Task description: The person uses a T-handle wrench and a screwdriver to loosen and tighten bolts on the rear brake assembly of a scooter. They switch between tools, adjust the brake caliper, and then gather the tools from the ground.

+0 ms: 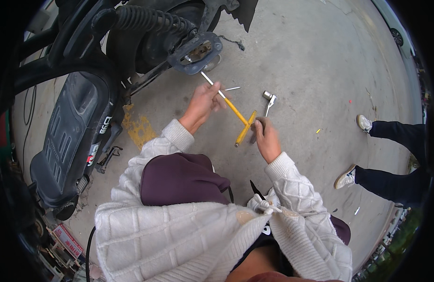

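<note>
A T-handle socket wrench (236,112) with yellow grip and bare metal shaft slants from the middle toward the scooter's rear wheel. My left hand (203,104) is closed round its shaft, thumb on top and the other fingers slightly blurred. Closed at the upper end of the yellow crossbar is my right hand (268,140). The shaft's tip reaches the edge of a dark oval swingarm end piece (196,52) with an opening that shows metal parts. On the ground beyond my right hand lies a ratchet wrench (269,99) with a socket, its handle partly hidden by my fingers.
The black scooter (69,136) stands at the left, its shock absorber spring (149,19) above the wheel area. A thin metal rod (233,88) shows beyond my left fingers. Another person's legs (391,181) are at the right. A parked car (396,33) stands far right.
</note>
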`<state>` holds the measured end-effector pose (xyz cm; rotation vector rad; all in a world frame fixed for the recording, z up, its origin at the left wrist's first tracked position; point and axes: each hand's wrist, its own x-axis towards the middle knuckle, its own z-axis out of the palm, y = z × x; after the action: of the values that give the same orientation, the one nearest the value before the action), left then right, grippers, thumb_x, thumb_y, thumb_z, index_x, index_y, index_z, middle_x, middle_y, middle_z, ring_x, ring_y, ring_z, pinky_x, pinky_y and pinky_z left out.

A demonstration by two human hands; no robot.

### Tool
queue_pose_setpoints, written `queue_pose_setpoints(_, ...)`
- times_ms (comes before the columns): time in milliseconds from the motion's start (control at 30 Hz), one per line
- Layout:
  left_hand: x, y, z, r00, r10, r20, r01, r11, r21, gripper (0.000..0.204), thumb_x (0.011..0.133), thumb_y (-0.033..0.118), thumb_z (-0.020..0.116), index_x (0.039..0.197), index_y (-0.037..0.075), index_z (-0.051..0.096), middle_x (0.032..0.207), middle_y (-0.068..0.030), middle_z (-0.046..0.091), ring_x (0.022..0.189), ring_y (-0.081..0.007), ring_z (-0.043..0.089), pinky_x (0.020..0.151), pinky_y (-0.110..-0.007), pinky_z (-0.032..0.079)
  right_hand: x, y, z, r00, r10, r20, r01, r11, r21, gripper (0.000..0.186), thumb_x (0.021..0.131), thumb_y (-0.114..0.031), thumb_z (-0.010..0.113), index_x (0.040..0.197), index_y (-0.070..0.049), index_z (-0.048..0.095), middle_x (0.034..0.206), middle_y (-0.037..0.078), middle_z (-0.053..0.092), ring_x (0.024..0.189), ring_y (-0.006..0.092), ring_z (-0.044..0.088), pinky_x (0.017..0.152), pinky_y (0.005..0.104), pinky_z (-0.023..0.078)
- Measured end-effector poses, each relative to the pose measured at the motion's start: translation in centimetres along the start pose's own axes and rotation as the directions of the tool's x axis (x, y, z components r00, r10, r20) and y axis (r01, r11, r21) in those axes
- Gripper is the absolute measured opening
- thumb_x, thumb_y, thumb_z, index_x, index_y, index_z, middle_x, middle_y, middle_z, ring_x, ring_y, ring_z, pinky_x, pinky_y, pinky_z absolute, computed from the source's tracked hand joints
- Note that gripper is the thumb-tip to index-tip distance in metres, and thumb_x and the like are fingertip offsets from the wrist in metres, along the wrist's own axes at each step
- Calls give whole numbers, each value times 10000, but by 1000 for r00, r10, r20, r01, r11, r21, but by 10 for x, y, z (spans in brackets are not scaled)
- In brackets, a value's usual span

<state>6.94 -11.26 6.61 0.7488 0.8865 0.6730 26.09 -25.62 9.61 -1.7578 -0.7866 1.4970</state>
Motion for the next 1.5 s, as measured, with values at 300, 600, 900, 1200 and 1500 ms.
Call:
queue_pose_setpoints(300,-2,0,-3,1000,-13,-7,13,1000,11,297,1060,269,445,1036,-8,550,879,-170,706,544,-128,594,458,-231,410,27,7,30,744,-652,145,596,550,-585,294,928,-208,642,1128,-1,583,699,104,605,716,331,625,651,424,484)
queue_pose_setpoints(600,-25,8,-2,945,327,10,-198,547,813,339,1046,327,470,1038,17,607,835,-122,656,628,-205,642,525,-315,480,26,9,35,943,-286,172,264,955,138,289,992,-278,560,1070,-18,659,737,1,552,656,66,502,586,254,421)
queue_pose_setpoints(900,-33,-2,62,530,388,754,-847,207,489,233,847,209,649,1043,86,679,1057,-80,674,961,-281,612,823,-404,460,46,52,48,714,-700,6,688,700,-193,211,966,-182,578,1109,-36,631,1035,68,644,968,177,611,777,307,505)
queue_pose_setpoints(1200,-31,-8,81,736,297,609,-674,241,698,194,858,148,537,827,14,674,849,-132,704,770,-343,650,714,-393,494,46,65,64,876,-471,-107,478,876,65,176,902,-121,585,1049,-38,634,1025,95,669,967,232,639,813,372,511)
queue_pose_setpoints(1500,-22,-9,94,904,74,421,-428,146,892,269,915,236,536,810,42,689,789,-168,667,763,-352,636,660,-398,474,45,38,70,997,-61,-45,76,763,642,141,948,-171,570,1001,-51,621,873,51,648,820,169,625,703,338,504)
